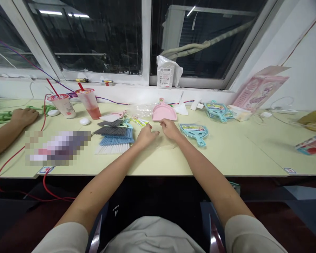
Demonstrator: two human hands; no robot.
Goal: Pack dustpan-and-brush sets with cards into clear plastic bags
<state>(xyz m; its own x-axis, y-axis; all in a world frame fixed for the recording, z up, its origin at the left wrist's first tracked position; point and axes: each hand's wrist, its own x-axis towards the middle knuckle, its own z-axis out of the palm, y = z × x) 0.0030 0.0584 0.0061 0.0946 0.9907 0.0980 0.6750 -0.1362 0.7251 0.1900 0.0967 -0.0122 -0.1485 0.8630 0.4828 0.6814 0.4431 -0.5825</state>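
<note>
My left hand (pixel 146 135) is over the table beside the stack of small brushes, its thumb stretched out from the fingers, with nothing visible in it. Close by on the right, my right hand (pixel 170 128) has its fingers bent together at the front edge of a pink dustpan (pixel 163 113); whether it pinches anything is hidden. Thin clear plastic (pixel 164 143) lies on the table beneath my hands. The stack holds grey, blue and white bristled brushes (pixel 116 137). A printed label card (pixel 139 121) rests behind my left hand. Right of my right hand lies a wrapped light-blue dustpan set (pixel 195 132).
More wrapped blue sets (pixel 218 111) lie at the back right, near a pink box (pixel 263 89). Two drink cups (pixel 88 103) with straws stand back left. Another person's hand (pixel 23 117) rests on green items at far left. A red cable (pixel 9 160) crosses the table edge.
</note>
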